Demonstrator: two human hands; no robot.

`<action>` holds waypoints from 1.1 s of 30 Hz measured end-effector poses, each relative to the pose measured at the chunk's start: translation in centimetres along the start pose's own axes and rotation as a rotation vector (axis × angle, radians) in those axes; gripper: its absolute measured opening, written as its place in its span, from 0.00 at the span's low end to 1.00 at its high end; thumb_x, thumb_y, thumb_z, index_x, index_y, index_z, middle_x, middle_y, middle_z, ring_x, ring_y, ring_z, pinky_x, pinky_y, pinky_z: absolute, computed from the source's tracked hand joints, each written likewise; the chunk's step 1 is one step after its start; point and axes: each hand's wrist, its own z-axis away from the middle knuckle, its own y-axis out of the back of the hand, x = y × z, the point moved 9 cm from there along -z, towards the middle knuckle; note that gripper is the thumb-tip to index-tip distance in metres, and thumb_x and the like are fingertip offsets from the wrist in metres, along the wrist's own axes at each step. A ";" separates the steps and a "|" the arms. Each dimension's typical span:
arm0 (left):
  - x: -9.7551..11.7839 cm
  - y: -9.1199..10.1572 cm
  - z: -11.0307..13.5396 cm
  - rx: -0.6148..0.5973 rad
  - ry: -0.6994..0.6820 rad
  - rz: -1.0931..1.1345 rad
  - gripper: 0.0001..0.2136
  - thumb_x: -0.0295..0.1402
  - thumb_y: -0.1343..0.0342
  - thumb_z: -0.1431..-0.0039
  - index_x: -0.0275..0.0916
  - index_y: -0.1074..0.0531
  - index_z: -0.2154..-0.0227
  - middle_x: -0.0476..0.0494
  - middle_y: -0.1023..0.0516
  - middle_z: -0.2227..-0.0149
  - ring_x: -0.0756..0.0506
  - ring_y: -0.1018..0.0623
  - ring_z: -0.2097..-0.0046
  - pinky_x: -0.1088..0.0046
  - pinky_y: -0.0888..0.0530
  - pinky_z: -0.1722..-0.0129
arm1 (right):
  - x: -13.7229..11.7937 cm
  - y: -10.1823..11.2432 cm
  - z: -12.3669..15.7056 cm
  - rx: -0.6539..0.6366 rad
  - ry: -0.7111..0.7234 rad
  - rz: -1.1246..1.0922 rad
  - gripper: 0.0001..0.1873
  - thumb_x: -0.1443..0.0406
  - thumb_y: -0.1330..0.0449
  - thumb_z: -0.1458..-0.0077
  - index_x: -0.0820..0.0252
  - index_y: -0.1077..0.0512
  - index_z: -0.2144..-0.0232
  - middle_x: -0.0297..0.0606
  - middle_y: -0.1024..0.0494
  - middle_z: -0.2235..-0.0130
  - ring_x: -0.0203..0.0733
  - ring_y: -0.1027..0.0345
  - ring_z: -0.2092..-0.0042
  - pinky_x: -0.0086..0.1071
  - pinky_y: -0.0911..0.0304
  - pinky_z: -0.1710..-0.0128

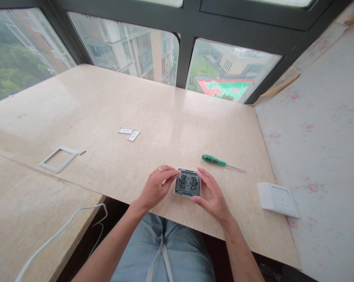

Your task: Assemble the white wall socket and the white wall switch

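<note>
A square wall switch (187,187) with its dark inner mechanism facing up lies at the front of the tabletop. My right hand (212,196) grips its right side, fingers at the upper right corner and thumb at the lower edge. The fingers of my left hand (159,186) are pinched together over the upper left corner; whatever they hold is too small to make out. Beyond my right hand rests a green-handled screwdriver (214,160), its shaft pointing right. Two narrow white switch rockers (133,135) lie farther back, and a white square frame (59,170) sits to the left.
Near the frame is a small dark strip (83,152). A white cable (62,227) runs over the left front edge and hangs into the gap. On the right, a white socket box (278,199) stands against the flowered wall. Windows (130,51) border the back of the tabletop (165,113).
</note>
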 end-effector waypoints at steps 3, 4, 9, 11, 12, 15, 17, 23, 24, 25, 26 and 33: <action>-0.1 -0.2 0.2 -0.011 -0.008 -0.008 0.11 0.22 0.48 0.36 0.39 0.22 0.58 0.42 0.20 0.62 0.47 0.21 0.59 0.72 0.24 0.59 | -0.7 -0.2 0.0 -0.021 0.043 0.044 0.33 0.55 0.34 0.45 0.43 0.36 0.38 0.42 0.40 0.33 0.55 0.46 0.33 0.53 0.42 0.37; -0.1 -0.3 0.2 -0.017 -0.012 -0.011 0.11 0.22 0.48 0.36 0.39 0.22 0.58 0.43 0.20 0.62 0.48 0.22 0.60 0.72 0.24 0.60 | -0.8 -0.2 0.0 -0.025 0.047 0.047 0.32 0.55 0.34 0.44 0.43 0.35 0.39 0.41 0.41 0.33 0.55 0.46 0.33 0.52 0.40 0.38; 0.0 -0.5 0.4 -0.036 -0.036 -0.023 0.12 0.21 0.48 0.36 0.39 0.22 0.58 0.43 0.21 0.63 0.48 0.22 0.60 0.73 0.24 0.60 | -0.6 -0.4 0.0 -0.019 0.039 0.065 0.28 0.57 0.34 0.43 0.43 0.32 0.41 0.41 0.40 0.33 0.54 0.44 0.34 0.51 0.37 0.40; 0.1 -0.5 0.4 -0.039 -0.050 -0.034 0.12 0.21 0.48 0.36 0.39 0.22 0.58 0.42 0.21 0.63 0.48 0.22 0.60 0.73 0.24 0.60 | -0.5 -0.4 0.0 -0.014 0.039 0.063 0.28 0.57 0.34 0.44 0.43 0.31 0.41 0.41 0.40 0.33 0.54 0.44 0.34 0.51 0.37 0.40; 0.1 -0.5 0.4 -0.040 -0.057 -0.041 0.12 0.21 0.48 0.36 0.39 0.22 0.58 0.42 0.21 0.63 0.48 0.22 0.60 0.73 0.24 0.60 | -0.5 -0.4 0.0 -0.014 0.038 0.062 0.28 0.57 0.34 0.44 0.43 0.31 0.41 0.41 0.40 0.33 0.54 0.44 0.34 0.51 0.37 0.40; 0.2 -0.6 0.4 -0.043 -0.086 -0.063 0.12 0.21 0.49 0.37 0.39 0.22 0.58 0.42 0.21 0.63 0.48 0.22 0.61 0.73 0.23 0.61 | -0.5 -0.4 0.0 -0.017 0.034 0.059 0.28 0.57 0.34 0.44 0.42 0.31 0.41 0.41 0.40 0.33 0.54 0.44 0.34 0.52 0.37 0.40; 0.3 -0.8 0.5 -0.052 -0.113 -0.085 0.13 0.21 0.49 0.37 0.40 0.22 0.58 0.42 0.21 0.63 0.48 0.22 0.61 0.72 0.23 0.61 | -0.5 -0.4 0.0 -0.018 0.031 0.060 0.28 0.57 0.34 0.44 0.42 0.32 0.41 0.41 0.39 0.33 0.55 0.44 0.34 0.53 0.37 0.40; 0.6 -1.5 0.6 -0.107 -0.137 -0.169 0.14 0.21 0.51 0.37 0.40 0.21 0.58 0.40 0.22 0.61 0.47 0.22 0.61 0.70 0.23 0.63 | -0.7 -0.3 -0.1 -0.015 0.026 0.059 0.28 0.57 0.34 0.43 0.42 0.32 0.41 0.41 0.39 0.34 0.55 0.43 0.34 0.53 0.38 0.40; 0.7 -1.5 0.5 -0.116 -0.132 -0.179 0.15 0.21 0.51 0.38 0.40 0.21 0.59 0.40 0.22 0.61 0.47 0.22 0.61 0.70 0.23 0.63 | -0.6 -0.3 -0.1 -0.015 0.022 0.061 0.28 0.57 0.34 0.43 0.42 0.32 0.41 0.41 0.39 0.34 0.55 0.43 0.34 0.53 0.38 0.40; 0.8 -1.5 0.5 -0.127 -0.127 -0.185 0.15 0.21 0.51 0.38 0.41 0.21 0.59 0.40 0.23 0.60 0.47 0.22 0.61 0.70 0.23 0.63 | -0.6 -0.3 -0.1 -0.015 0.018 0.062 0.28 0.57 0.34 0.43 0.43 0.32 0.41 0.41 0.39 0.34 0.55 0.43 0.34 0.53 0.38 0.40; 0.9 -1.5 0.5 -0.138 -0.123 -0.188 0.14 0.22 0.51 0.37 0.41 0.21 0.59 0.40 0.23 0.59 0.47 0.22 0.61 0.70 0.22 0.62 | -0.6 -0.3 -0.1 -0.014 0.016 0.060 0.28 0.57 0.34 0.43 0.43 0.32 0.41 0.41 0.39 0.34 0.55 0.43 0.34 0.53 0.38 0.40; 1.0 -1.1 1.0 -0.154 -0.092 -0.135 0.11 0.27 0.49 0.34 0.40 0.23 0.56 0.36 0.26 0.51 0.48 0.23 0.61 0.66 0.21 0.60 | -0.6 -0.3 -0.1 -0.011 0.018 0.049 0.28 0.58 0.34 0.44 0.43 0.31 0.41 0.41 0.38 0.34 0.54 0.43 0.34 0.51 0.38 0.40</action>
